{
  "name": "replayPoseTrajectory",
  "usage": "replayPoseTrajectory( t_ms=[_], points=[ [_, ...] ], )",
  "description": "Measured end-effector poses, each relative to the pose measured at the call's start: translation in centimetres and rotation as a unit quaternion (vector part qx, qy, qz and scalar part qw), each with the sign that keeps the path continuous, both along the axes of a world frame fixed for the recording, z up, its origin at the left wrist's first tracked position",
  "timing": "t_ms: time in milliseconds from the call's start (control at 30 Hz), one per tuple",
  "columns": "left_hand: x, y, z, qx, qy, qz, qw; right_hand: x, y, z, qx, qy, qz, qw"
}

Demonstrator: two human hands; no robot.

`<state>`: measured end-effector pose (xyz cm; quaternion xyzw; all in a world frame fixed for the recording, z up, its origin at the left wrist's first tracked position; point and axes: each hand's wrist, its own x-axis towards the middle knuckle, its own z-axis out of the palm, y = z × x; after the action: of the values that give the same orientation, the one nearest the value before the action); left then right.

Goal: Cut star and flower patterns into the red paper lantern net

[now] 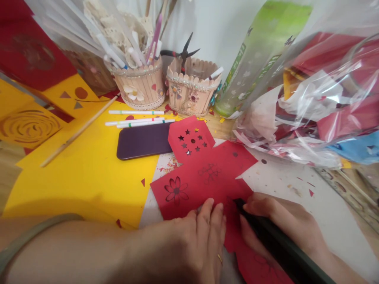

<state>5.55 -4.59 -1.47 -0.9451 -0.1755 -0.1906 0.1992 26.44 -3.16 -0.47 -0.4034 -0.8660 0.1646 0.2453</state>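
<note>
Red paper [194, 187] under left grip [192, 238], black tool [276, 234] in right grip [291, 219]

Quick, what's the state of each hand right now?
Left hand: open, resting on the red paper.
Right hand: closed around a dark pen-shaped tool.

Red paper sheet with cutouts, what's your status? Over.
Left hand resting on red paper sheet. Right hand gripping black pen-like tool, tip at paper. Left fingers near tip.

Flat red paper [194, 187] beneath tilted black tool [276, 236]
</note>
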Motion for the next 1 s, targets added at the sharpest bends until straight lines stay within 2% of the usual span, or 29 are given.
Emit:
replayPoseTrajectory(
  t_ms=[200,367,500,667,800,1000],
  points=[
    [-0.2,0.3,0.8,0.003,0.031,-0.018,0.999,0.0,-0.1,-0.2,0.012,0.005,0.003,1.000],
    [-0.1,0.2,0.4,0.001,0.009,0.003,1.000,0.0,-0.1,-0.3,0.014,0.012,0.006,1.000],
    [-0.1,0.2,0.4,0.002,0.026,-0.020,0.999,-0.2,0.0,-0.4,0.019,0.018,-0.010,1.000],
    [-0.2,0.1,0.8,0.002,0.021,0.011,1.000,-0.3,-0.1,-0.3,0.026,0.018,-0.022,0.999],
    [-0.2,0.1,0.9,-0.004,0.049,-0.015,0.999,0.0,-0.2,-0.1,0.015,0.000,-0.020,1.000],
    [0.2,-0.5,-0.2,-0.015,-0.009,0.040,0.999,-0.1,-0.1,0.1,0.016,-0.006,-0.023,1.000]
  ],
)
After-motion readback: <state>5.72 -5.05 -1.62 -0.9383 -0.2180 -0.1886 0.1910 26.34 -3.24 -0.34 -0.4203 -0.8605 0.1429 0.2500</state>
